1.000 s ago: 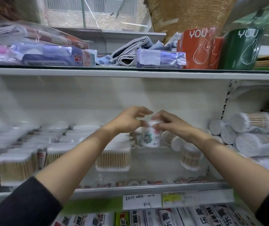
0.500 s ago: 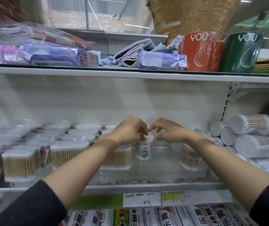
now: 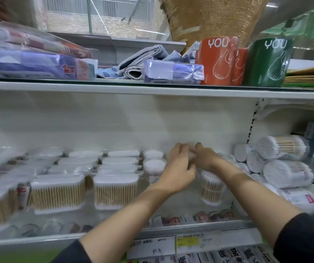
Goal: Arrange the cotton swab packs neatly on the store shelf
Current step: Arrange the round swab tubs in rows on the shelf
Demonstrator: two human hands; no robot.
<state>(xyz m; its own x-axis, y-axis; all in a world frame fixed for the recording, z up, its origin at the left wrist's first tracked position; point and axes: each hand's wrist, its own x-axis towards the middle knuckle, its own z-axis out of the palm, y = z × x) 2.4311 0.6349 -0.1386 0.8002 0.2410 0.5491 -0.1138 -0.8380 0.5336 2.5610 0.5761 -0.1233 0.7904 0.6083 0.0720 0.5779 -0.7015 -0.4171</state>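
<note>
Where both hands meet behind a round swab tub [image 3: 212, 188], their fingers' grip is hidden

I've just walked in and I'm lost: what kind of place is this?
Most likely a small general store. Metal shelves carry rows of boxed cotton swab packs, paper price tags line the shelf edge, and wrapped bag rolls marked YOU sit above.
</note>
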